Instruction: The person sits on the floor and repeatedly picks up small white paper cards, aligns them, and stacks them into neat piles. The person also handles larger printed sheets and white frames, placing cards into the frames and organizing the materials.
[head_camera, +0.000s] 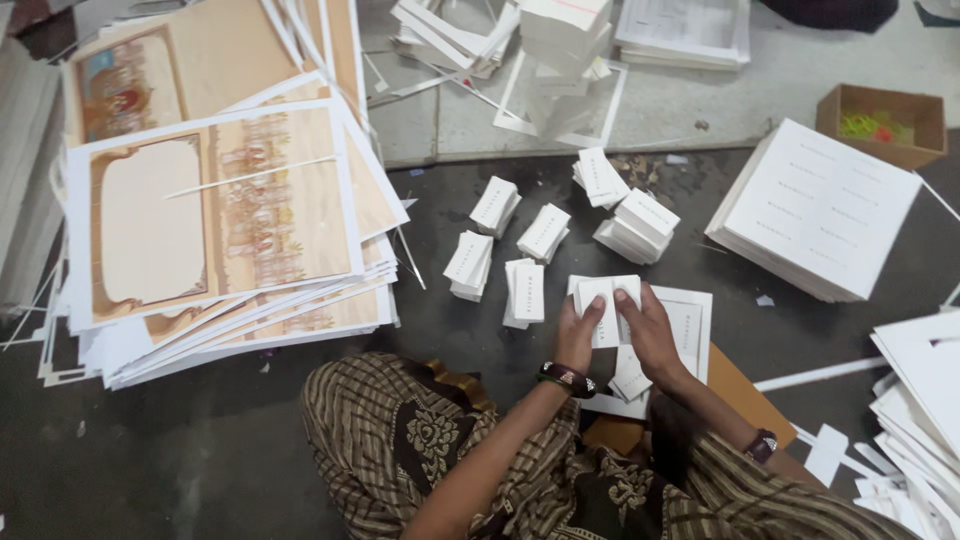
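Observation:
Both my hands grip a small stack of white cards (608, 298) above the dark floor. My left hand (577, 335) wraps its left side, with a dark beaded bracelet on the wrist. My right hand (650, 335) holds the right side, thumb on top. Under the hands lies a white sheet (692, 320) on a brown board (740, 392), with more small cards (630, 378) below them. Several little card stacks (525, 290) sit on the floor just beyond my hands.
A big slanting pile of printed beige sheets (220, 220) fills the left. A stack of white printed sheets (815, 210) lies at right, a small cardboard box (885, 120) behind it. White offcut strips and frames (560, 90) litter the far floor. My knee in patterned cloth (400, 430) is below.

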